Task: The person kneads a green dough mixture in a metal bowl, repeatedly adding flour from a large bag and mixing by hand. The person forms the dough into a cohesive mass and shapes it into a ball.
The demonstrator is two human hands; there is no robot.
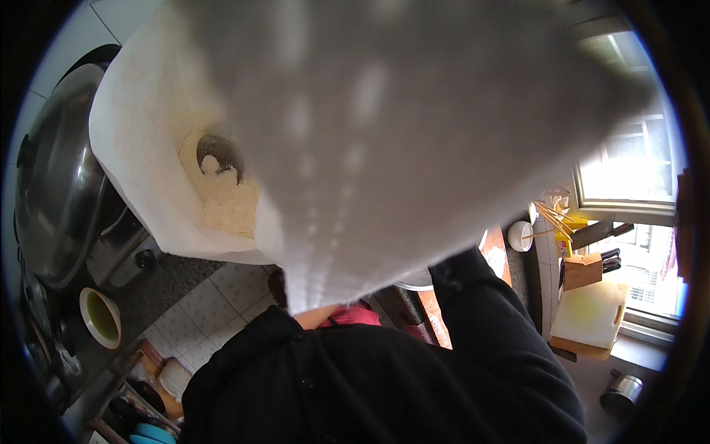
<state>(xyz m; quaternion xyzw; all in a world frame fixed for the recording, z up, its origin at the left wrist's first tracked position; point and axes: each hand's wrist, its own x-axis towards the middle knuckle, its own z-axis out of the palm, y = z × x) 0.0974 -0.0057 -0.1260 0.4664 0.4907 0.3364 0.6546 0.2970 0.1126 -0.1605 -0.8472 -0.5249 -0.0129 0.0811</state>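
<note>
A large white sack (166, 233) fills the upper middle of the view, its near side blurred and very close. Through its mouth shows pale flour-like powder (230, 213). A dark rounded scoop or bowl (217, 152) sits in that powder, with some of it inside. Both of my hands are out of view behind the sack. My right arm in a black sleeve (477, 299) reaches up behind the sack's lower edge. A strip of bare skin (317, 317) shows under the sack's bottom corner; I cannot tell which part of an arm it is.
At left, a large lidded metal wok (61, 177) stands on a stove, near a bowl of greenish liquid (101, 319). On the right are a powder-dusted wooden board (496, 261), a white cup (520, 236), a knife block (582, 271), a cleaver (591, 233) and a cutting board (588, 313).
</note>
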